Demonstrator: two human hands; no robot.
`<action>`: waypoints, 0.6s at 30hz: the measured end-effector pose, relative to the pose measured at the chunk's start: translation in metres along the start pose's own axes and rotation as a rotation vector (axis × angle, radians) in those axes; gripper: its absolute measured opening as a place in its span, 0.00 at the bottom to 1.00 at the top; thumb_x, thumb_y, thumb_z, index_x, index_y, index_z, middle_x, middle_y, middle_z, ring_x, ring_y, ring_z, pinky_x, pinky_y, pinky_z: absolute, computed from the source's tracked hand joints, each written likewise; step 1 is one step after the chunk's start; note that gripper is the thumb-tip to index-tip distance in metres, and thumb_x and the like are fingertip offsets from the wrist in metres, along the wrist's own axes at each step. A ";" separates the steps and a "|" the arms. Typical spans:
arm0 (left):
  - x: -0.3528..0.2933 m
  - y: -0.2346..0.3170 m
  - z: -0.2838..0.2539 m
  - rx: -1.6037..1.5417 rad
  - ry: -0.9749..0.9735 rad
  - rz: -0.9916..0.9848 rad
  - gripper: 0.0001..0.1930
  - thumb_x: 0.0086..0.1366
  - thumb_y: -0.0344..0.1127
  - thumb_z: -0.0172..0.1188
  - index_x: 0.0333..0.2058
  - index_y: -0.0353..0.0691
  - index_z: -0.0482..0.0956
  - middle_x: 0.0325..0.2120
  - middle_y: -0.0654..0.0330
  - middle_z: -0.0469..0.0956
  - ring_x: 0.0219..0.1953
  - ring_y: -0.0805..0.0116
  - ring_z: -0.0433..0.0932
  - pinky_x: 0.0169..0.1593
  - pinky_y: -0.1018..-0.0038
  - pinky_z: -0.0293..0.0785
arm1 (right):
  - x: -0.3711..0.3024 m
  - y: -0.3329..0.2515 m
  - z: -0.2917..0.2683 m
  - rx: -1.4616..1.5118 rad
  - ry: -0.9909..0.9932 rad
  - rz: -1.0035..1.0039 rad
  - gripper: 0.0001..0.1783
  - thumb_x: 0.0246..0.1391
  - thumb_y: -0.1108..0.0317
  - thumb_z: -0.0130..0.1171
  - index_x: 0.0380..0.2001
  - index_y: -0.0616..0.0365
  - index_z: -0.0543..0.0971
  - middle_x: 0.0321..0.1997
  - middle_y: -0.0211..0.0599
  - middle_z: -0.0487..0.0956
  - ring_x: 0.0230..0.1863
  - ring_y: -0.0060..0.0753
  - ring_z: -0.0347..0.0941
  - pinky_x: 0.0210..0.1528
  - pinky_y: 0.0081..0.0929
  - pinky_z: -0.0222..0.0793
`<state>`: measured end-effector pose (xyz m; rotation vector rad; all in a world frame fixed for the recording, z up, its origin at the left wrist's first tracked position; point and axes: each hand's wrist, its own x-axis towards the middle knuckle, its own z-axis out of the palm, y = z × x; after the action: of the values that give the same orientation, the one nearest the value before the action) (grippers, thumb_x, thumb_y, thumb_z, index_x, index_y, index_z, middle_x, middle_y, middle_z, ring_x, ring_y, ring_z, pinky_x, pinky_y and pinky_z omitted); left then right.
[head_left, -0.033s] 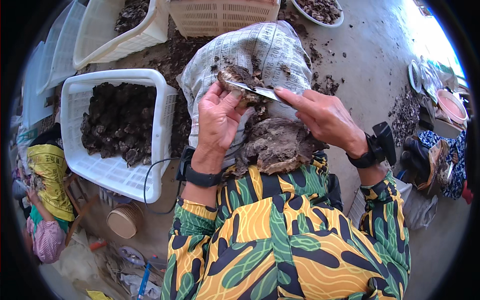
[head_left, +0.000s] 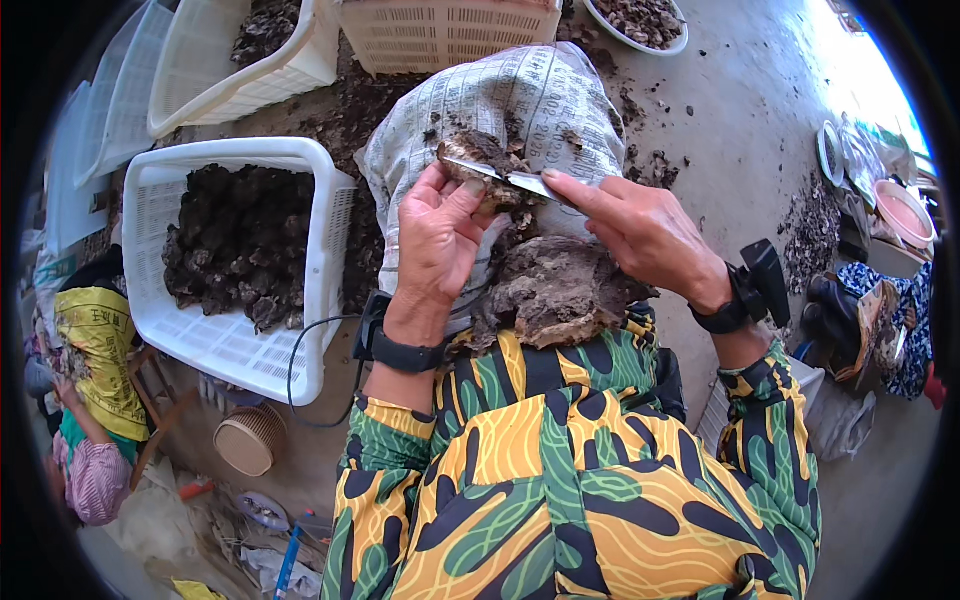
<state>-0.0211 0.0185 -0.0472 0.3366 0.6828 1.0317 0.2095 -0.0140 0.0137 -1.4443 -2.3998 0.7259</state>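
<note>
My left hand (head_left: 440, 230) grips a brown, rough, mushroom-like clump (head_left: 466, 148) with a paler underside, pinched between thumb and fingers. In my right hand (head_left: 655, 235) is a knife (head_left: 540, 186), its blade lying across the clump. The blade tip shows near my left thumb, and a dark bit of the clump covers the blade's middle. Most of the handle is hidden in my fist. Below my hands, a large grey-brown crusted piece (head_left: 560, 290) lies on my lap. Behind the clump stands a bulging white woven sack (head_left: 500, 90) with dark crumbs on it.
To the left, a white plastic basket (head_left: 325, 240) holds many dark lumps (head_left: 240, 245). More pale crates (head_left: 450, 35) and a bowl of brown pieces (head_left: 640, 22) stand beyond the sack. Dark debris (head_left: 810, 225) litters the floor. Another person (head_left: 100, 440) is at far left, beside a wicker basket (head_left: 250, 440).
The knife blade has slid slightly left across the clump, and a dark bit now hides its middle. My hands have hardly moved.
</note>
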 end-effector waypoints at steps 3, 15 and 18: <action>0.002 -0.001 0.002 0.057 -0.003 -0.006 0.17 0.64 0.25 0.56 0.51 0.31 0.68 0.43 0.55 0.77 0.44 0.66 0.79 0.50 0.71 0.76 | 0.020 -0.002 0.007 0.012 0.026 0.015 0.32 0.53 0.73 0.55 0.62 0.40 0.66 0.25 0.41 0.72 0.24 0.46 0.72 0.25 0.38 0.67; 0.002 0.001 0.000 -0.013 -0.080 -0.032 0.25 0.65 0.24 0.51 0.61 0.35 0.59 0.48 0.53 0.75 0.47 0.61 0.78 0.49 0.63 0.79 | -0.021 0.020 -0.023 0.080 -0.087 -0.073 0.34 0.50 0.75 0.58 0.62 0.43 0.67 0.24 0.41 0.71 0.25 0.45 0.70 0.28 0.38 0.66; 0.003 0.002 0.002 -0.001 -0.087 -0.035 0.28 0.65 0.23 0.50 0.63 0.41 0.56 0.49 0.54 0.74 0.48 0.60 0.78 0.48 0.61 0.80 | -0.018 0.020 -0.024 0.118 -0.103 -0.059 0.34 0.50 0.75 0.58 0.62 0.43 0.67 0.25 0.41 0.72 0.26 0.45 0.70 0.29 0.39 0.67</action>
<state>-0.0195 0.0221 -0.0456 0.3656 0.6080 0.9781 0.2438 -0.0151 0.0244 -1.3148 -2.4184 0.9320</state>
